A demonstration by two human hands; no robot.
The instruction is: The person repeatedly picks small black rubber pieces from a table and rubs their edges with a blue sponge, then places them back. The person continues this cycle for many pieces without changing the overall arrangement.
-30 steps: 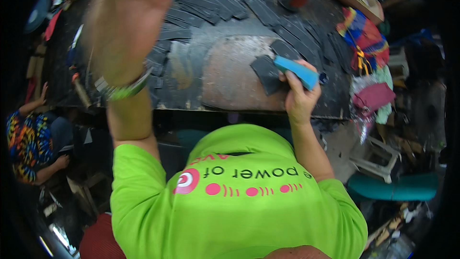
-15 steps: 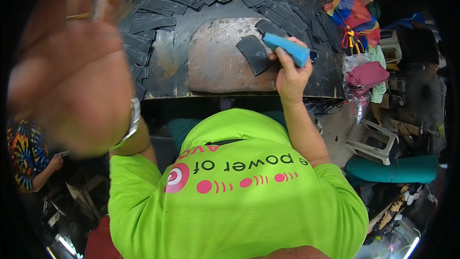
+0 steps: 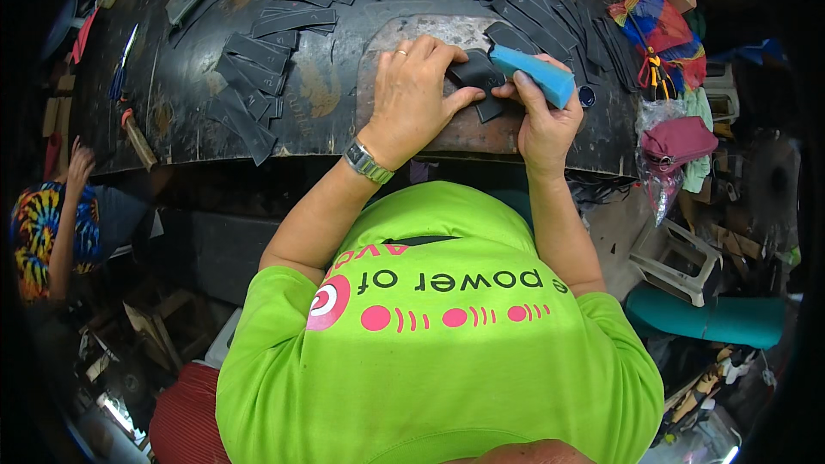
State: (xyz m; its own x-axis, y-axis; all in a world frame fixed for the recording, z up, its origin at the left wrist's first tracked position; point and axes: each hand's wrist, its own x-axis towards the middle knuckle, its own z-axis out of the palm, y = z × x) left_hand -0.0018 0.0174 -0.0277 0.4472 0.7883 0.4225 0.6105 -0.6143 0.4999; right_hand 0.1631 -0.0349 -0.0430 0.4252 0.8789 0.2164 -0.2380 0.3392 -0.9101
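My left hand pinches the left edge of a dark, flat piece that looks like leather, between thumb and fingers. That piece bends up over a worn brown board. In my right hand is a blue foam block, held at a slant; its dark far end is close to the piece. The right fingertips also reach the piece's right edge. Another dark piece lies at the board's far edge.
Many dark strips lie in rows round the board on the black table. Pliers and a maroon pouch are at the right. A hammer lies at the left edge, near a person in a tie-dye shirt.
My left hand has come down from the near left onto the board and taken hold of the dark piece, which now bends upward. My right hand still holds the foam block.
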